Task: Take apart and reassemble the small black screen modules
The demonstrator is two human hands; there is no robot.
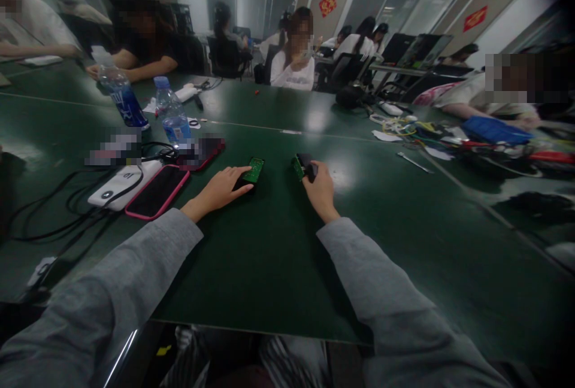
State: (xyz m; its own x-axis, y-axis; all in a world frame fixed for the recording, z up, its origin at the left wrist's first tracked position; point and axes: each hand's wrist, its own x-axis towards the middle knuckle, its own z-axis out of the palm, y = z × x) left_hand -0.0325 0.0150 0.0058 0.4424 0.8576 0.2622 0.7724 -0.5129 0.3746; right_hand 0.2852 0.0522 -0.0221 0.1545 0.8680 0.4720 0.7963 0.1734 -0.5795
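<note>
My left hand (220, 190) lies low on the dark green table (269, 256), fingers stretched forward with the tips on a small green circuit board (255, 170) that sits over a dark part. My right hand (320, 189) is closed round a small black part (308, 166) with a second green circuit board (297, 167) attached at its left side, held just above the table. Both arms wear grey sleeves.
Left of my hands lie a phone in a pink case (157, 191), a white power bank (117, 184), another phone (202, 153), black cables and two water bottles (173, 114). Several people sit round the table. Wires and tools (413, 161) clutter the right side.
</note>
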